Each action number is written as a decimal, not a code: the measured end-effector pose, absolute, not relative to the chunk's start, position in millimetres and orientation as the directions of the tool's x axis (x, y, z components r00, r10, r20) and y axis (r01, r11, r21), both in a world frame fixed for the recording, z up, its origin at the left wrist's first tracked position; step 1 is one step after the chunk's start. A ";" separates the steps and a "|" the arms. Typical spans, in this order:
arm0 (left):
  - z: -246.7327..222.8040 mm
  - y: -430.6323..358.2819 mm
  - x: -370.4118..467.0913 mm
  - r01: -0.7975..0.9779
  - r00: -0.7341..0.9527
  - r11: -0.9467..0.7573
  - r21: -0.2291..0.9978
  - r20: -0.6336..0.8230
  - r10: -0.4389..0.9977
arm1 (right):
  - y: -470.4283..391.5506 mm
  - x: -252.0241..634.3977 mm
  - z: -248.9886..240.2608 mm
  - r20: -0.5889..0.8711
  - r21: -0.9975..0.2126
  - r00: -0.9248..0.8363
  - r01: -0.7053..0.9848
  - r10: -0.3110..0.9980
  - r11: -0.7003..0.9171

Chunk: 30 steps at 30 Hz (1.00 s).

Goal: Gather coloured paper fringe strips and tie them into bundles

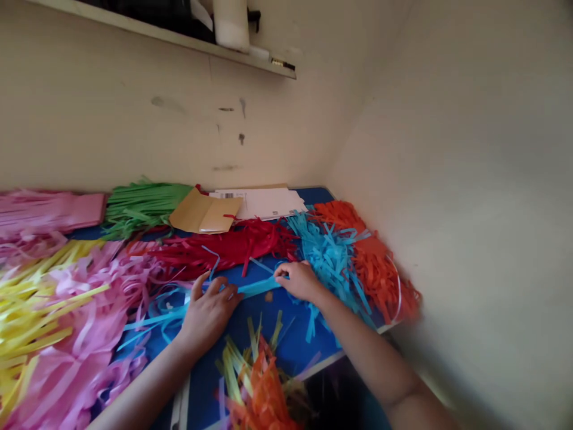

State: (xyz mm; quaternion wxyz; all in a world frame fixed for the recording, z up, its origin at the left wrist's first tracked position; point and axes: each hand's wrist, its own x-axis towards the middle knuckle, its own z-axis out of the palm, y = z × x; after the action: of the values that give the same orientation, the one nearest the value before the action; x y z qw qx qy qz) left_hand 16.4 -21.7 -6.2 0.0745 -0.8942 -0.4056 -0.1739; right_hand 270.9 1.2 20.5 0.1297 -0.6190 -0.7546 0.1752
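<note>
A light-blue fringed tissue-paper strip [258,288] runs between my two hands, low over the blue table. My left hand [209,310] is back-up over the strip's left part, its bent fingers closed on it. Loose blue fringe ends [168,316] trail out left of that hand. My right hand [298,279] pinches the strip's other end between thumb and fingers. Just right of it is a pile of light-blue fringed paper [329,251]. Red fringed paper [228,246] lies right behind both hands.
Pink [85,334], yellow [27,316] and green fringed paper [147,203] cover the left side. Orange fringe [385,269] lies by the right wall; an orange-and-yellow bunch [262,382] is in front. Behind are a brown envelope [206,212] and white sheets [264,203]. A shelf [179,39] hangs above.
</note>
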 end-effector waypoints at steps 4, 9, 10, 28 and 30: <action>0.6 -15.7 18.7 0.711 0.650 -0.703 0.021 0.361 0.669 | -10.9 255.3 26.3 0.151 -0.298 -0.331 0.883 0.931 0.363; 11.6 -13.3 24.0 0.687 0.686 -0.726 0.007 0.323 0.652 | -10.2 233.3 7.4 0.123 -0.019 -0.752 0.651 0.648 0.759; 13.0 -13.6 24.8 0.690 0.684 -0.724 0.013 0.315 0.658 | -7.3 232.9 3.6 0.121 0.020 -0.765 0.639 0.633 0.769; -3.7 -20.5 18.2 0.766 0.576 -0.641 0.046 0.392 0.717 | -7.7 235.5 -7.5 0.188 -0.018 -0.677 0.722 0.712 0.692; -7.9 -23.0 9.6 0.752 0.594 -0.657 0.052 0.381 0.709 | -8.9 246.1 -13.6 0.217 -0.063 -0.659 0.726 0.720 0.685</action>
State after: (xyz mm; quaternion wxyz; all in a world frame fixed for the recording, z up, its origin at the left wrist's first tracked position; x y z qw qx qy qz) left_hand 9.6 -23.0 -7.9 0.0569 -0.8908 -0.4099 -0.1875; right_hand 246.1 -8.9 -13.6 0.1129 -0.3969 -0.9108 -0.0146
